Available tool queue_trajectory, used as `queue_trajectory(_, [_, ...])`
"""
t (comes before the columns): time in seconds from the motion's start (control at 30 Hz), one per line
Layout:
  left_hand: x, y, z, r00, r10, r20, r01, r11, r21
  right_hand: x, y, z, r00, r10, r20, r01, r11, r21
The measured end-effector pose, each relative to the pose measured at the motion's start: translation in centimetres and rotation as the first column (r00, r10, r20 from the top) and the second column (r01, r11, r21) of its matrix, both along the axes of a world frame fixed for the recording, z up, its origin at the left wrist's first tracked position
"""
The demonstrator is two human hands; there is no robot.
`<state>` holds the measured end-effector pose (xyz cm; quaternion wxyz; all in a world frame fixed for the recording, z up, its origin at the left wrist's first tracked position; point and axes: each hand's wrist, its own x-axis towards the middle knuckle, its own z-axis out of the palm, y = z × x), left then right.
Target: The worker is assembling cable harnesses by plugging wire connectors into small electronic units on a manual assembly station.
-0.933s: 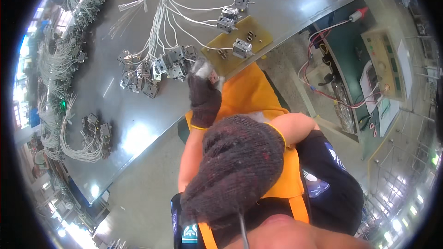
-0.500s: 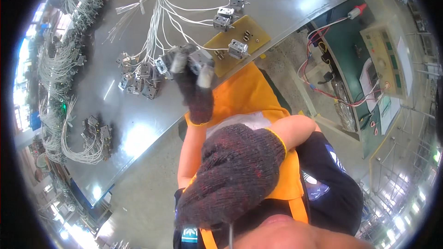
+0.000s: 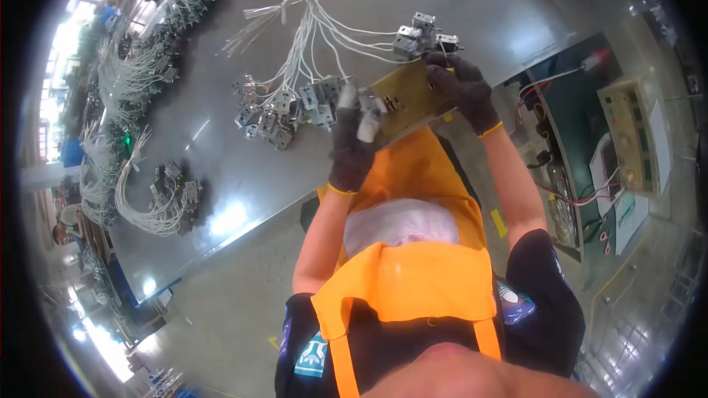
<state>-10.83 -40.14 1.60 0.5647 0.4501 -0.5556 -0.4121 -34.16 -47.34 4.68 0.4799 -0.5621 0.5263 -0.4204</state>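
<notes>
The metal box (image 3: 375,105) is a small silver block, blurred, with one pale face turned up; it sits by the near edge of the grey desk (image 3: 243,169), at the left end of a flat yellow-brown board (image 3: 413,107). The gloved left hand (image 3: 352,151) pinches it between white-tipped thumb and fingers. The gloved right hand (image 3: 470,96) is at the board's right end, fingers bent; whether they grip anything I cannot tell. Counted: one board, bearing a few small dark pieces; about four silver boxes (image 3: 423,21) beyond it; one tied bundle of white wires (image 3: 304,37) ending in boxes too overlapped to count; one smaller bundle (image 3: 147,217) toward the desk's near left corner; one long wire heap (image 3: 122,96) along the left edge.
</notes>
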Motion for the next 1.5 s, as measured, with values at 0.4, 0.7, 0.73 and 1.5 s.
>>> queue_trajectory(0.4, [-3.7,-2.1,1.1,0.958,-0.079,0.274,0.055,0.994,0.094,-0.7,4.4,1.8,0.892,0.177,-0.416,-0.330,0.883,-0.333])
queue_trajectory(0.7, [-4.7,-4.0,1.4,0.834,0.053,0.549,0.045,0.985,-0.164,0.3,4.2,2.8,0.754,0.052,-0.654,-0.396,0.831,-0.391])
queue_trajectory(0.73, [-4.5,-4.1,1.1,0.834,0.056,0.549,0.042,0.986,-0.163,0.6,4.0,3.1,0.755,0.055,-0.654,-0.398,0.830,-0.391])
queue_trajectory(1.5, [-4.1,-6.6,-5.3,0.856,-0.157,0.492,0.131,0.988,0.087,3.3,2.7,3.8,0.288,0.147,-0.946,-0.583,0.811,-0.051])
